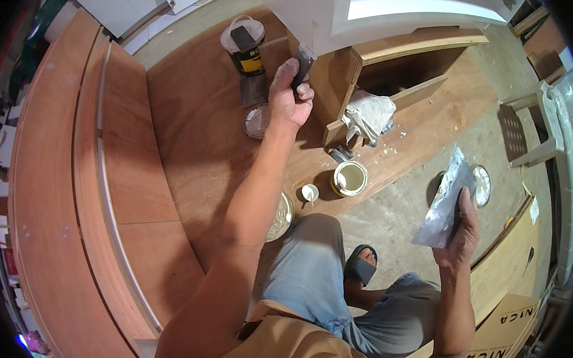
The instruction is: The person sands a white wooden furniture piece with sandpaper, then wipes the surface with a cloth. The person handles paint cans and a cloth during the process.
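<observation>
My left hand (288, 94) is raised at top centre, closed on a dark putty knife (305, 62) held near the lower edge of a white panel (297, 9). At the right, my right hand (456, 242) grips a broad metal scraper (446, 202) smeared with white paste. A round lid with white paste (481, 186) lies on the floor behind the scraper. Below and right of my left hand are an open can (349, 179) and a small white cup (310, 193).
A wooden box (334, 90) holds a crumpled white cloth (369, 112). A bucket (248, 58) stands on the plywood sheet (189, 166). Long wooden boards (48, 164) run along the left. A plastic chair (536, 122) is at upper right, cardboard (494, 329) at lower right.
</observation>
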Demonstrator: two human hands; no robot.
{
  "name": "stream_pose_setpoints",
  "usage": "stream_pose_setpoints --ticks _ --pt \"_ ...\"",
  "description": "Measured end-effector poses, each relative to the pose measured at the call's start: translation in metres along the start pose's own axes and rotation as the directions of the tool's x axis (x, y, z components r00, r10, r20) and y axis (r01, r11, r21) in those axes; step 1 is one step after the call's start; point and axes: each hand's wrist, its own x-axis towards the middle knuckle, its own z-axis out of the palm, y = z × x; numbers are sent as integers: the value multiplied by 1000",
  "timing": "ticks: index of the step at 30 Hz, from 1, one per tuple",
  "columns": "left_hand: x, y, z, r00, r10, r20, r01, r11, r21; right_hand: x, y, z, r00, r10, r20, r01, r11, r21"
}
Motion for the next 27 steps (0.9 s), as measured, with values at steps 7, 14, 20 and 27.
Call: stream_pose_setpoints --ticks 7,14,20,27 --pt "4 8 28 990 138 20 -140 982 126 -6 -3 -4 998 -22 -59 21 1000 -7" --pt "3 19 47 979 200 27 -201 961 187 -7 -7 5 999 -15 -33 14 999 -39" --pt "4 26 58 974 226 23 -226 948 223 -7 -5 1 998 -14 -63 14 1000 -8" --pt "2 24 70 986 158 -55 -157 987 22 -4 -5 -3 1000 -3 -24 4 1000 24"
